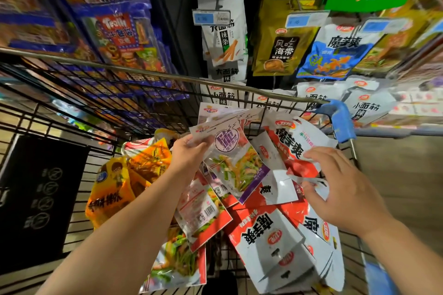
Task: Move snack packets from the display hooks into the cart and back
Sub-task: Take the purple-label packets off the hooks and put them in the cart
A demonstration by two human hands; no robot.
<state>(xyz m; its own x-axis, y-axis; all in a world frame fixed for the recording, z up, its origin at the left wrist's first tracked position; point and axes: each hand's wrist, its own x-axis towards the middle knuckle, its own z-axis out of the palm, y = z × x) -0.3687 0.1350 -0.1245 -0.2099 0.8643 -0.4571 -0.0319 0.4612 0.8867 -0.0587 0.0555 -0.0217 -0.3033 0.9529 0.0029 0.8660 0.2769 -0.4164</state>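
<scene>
Fingers (201, 143) of the left hand (189, 154) pinching the top edges of a fan of purple-trimmed snack packets (236, 163) above the cart (143, 71), right hand (347, 189) spreading its fingers apart, tips touching the red-and-white packets (287, 148) lying inside the cart

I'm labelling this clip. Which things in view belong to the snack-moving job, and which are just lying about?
Job: left hand gripping purple-label packets; right hand touching red-and-white packets; wire cart; hanging packets on the hooks.
Lying about: blue bags on the left shelf; price tags; black panel.
</scene>
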